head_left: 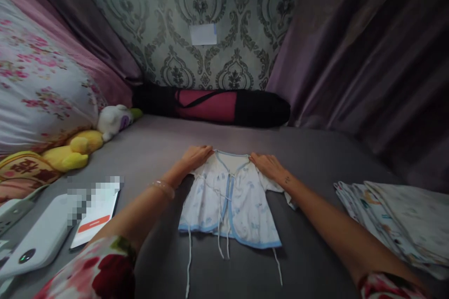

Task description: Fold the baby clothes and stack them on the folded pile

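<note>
A small white baby shirt (245, 205) with blue trim and a pale print lies on the grey bed sheet, its front facing up. Its neckline points away from me, and several white tie strings trail from the front and lower hem. At the left shoulder, the fingers of my left hand (198, 156) are closed on the fabric by the collar. My right hand (268, 164) grips the opposite shoulder the same way. Both sleeves are partly hidden under my hands and forearms.
Folded printed cloths (403, 219) are stacked at the right. To the left lie a phone (96, 217), a white power bank (42, 233), a power strip (14, 215) and plush toys (75, 149). A black and red rolled bag (210, 105) rests against the wall.
</note>
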`<state>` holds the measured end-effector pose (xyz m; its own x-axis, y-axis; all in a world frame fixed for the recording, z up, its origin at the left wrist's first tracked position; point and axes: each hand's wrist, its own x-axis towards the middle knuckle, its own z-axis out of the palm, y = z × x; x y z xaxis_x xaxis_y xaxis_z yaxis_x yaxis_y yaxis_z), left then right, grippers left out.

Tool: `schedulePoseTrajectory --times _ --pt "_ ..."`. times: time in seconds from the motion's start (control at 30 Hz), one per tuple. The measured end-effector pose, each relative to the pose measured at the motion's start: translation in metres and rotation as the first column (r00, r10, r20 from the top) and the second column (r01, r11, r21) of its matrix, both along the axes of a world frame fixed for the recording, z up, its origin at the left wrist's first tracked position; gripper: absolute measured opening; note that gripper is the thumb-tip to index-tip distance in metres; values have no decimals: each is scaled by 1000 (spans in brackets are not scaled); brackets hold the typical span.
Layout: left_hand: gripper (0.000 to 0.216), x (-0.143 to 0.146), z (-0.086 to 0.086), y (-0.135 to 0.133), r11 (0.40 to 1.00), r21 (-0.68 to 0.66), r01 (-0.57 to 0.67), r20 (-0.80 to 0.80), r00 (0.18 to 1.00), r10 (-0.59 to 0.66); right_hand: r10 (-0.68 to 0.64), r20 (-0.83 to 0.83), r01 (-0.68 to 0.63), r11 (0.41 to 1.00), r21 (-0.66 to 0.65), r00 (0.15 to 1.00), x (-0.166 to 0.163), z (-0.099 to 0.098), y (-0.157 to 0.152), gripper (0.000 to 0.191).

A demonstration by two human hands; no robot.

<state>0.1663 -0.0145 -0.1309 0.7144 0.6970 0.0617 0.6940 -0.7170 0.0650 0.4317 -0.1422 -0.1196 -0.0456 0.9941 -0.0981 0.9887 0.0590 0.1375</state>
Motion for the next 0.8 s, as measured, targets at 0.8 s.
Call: schedulePoseTrajectory --times 0.8 --pt "32 43 -24 33 982 102 -157 84 985 149 -209 -356 299 929 219 911 -18 -26 60 29"
